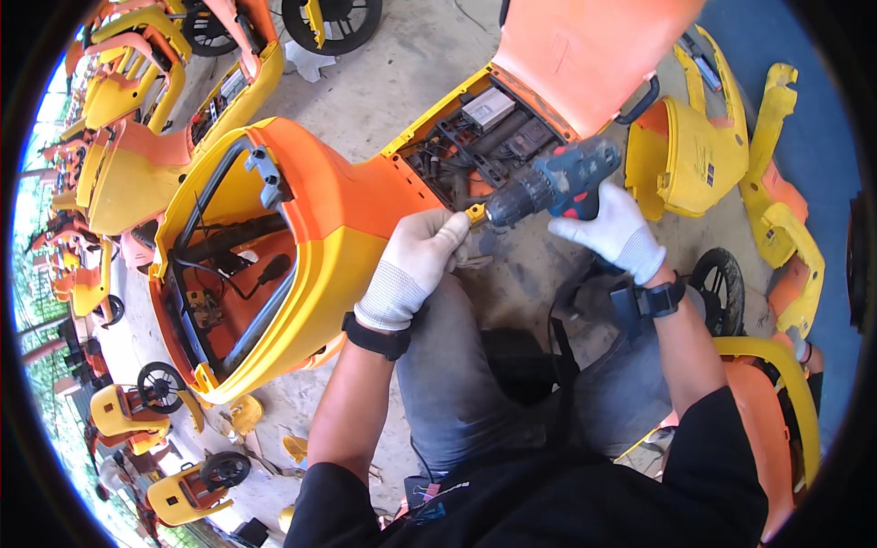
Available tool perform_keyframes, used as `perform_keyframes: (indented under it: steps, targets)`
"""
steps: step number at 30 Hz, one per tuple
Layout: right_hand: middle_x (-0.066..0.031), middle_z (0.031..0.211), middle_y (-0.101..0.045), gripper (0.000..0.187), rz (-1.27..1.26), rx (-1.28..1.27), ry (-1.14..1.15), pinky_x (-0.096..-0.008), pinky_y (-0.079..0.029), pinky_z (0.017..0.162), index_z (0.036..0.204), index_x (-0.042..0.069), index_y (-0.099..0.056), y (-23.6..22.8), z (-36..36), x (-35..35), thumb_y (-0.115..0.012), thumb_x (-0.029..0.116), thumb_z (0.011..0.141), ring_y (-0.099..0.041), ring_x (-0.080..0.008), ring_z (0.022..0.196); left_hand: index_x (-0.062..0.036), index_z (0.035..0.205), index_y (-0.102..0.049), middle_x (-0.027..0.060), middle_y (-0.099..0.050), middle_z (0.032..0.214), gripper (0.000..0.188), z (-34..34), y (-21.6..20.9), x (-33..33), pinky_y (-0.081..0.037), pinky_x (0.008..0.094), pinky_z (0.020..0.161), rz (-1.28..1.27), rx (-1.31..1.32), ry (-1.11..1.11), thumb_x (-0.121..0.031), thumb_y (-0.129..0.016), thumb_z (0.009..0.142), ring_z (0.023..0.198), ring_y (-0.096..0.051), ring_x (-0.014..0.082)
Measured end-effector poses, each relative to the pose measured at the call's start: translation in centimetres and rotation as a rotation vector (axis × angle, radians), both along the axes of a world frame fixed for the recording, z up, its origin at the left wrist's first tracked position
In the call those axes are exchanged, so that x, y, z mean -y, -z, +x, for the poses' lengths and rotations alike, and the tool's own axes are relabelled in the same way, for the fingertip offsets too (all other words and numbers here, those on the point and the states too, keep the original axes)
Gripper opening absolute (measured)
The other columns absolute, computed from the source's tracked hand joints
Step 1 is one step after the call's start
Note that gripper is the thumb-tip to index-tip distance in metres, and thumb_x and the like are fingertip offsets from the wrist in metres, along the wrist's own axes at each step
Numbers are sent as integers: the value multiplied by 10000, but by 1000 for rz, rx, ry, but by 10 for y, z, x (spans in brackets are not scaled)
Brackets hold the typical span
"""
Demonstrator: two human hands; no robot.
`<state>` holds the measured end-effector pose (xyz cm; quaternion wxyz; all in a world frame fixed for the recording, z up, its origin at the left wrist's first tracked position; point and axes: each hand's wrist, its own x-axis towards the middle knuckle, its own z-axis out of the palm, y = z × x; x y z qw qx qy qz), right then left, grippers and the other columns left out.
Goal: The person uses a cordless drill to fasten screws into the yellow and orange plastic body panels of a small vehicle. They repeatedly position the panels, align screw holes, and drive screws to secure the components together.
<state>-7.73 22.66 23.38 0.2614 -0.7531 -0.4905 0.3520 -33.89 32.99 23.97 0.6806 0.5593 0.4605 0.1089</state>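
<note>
My right hand (614,230), in a white knitted glove, is wrapped round the handle of a dark blue cordless drill (539,187). The drill points left, its chuck close to a small yellow tab (476,214). My left hand (422,254), gloved too, has its thumb and fingers pinched together at that tab; whether the tab is loose or part of the bodywork, I cannot tell. Just beyond both hands lies an orange and yellow scooter body (352,196). Its bay (484,137) is uncovered, showing a silver box (488,109), black parts and cables.
A large orange panel (585,55) stands raised behind the bay. Loose yellow shells (699,160) lie on the right, near a black wheel (720,288). More scooters (137,164) crowd the left side. Another person's hand (808,356) shows at the far right.
</note>
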Motion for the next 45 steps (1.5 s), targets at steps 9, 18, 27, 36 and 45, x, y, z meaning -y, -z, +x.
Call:
perform_keyframes:
  steps: [9, 18, 27, 36, 45]
  targets:
    - [-213, 972, -710, 618, 59, 162, -12, -427, -546, 844, 1048, 2, -630, 2, 51, -11, -874, 450, 698, -687, -395, 938, -32, 929, -648, -31, -611, 766, 276, 38, -5, -11, -405, 192, 589, -53, 42, 31, -246, -518, 1043, 632, -504, 33]
    - [-233, 869, -676, 641, 135, 329, 25, -434, -539, 790, 971, -49, -587, 15, 92, 0, -893, 417, 656, -671, -412, 853, 9, 961, -645, -2, -630, 797, 187, 82, 9, -19, -397, 199, 597, 61, -34, 150, -147, -555, 1009, 668, -517, 44]
    - [-215, 919, -694, 621, 81, 268, 90, -436, -544, 812, 1009, -10, -604, 26, 125, 23, -873, 442, 678, -675, -409, 889, 9, 943, -650, -10, -617, 787, 193, 134, 21, -25, -397, 214, 596, 166, -39, 306, -148, -555, 1002, 657, -500, 40]
    - [-230, 983, -702, 703, -186, 195, 106, -449, -538, 860, 1081, -5, -614, 30, 141, 38, -832, 530, 680, -672, -416, 945, -5, 939, -659, -13, -630, 776, 209, 152, 54, -18, -402, 206, 584, 42, -87, 404, -184, -577, 1008, 633, -510, 44]
    - [-285, 884, -674, 737, -256, 300, 154, -450, -537, 813, 950, -86, -613, 43, 152, 51, -779, 587, 699, -679, -423, 873, -7, 930, -647, 12, -639, 816, 216, 168, 81, -15, -398, 207, 593, -50, -115, 456, -196, -577, 1008, 656, -516, 54]
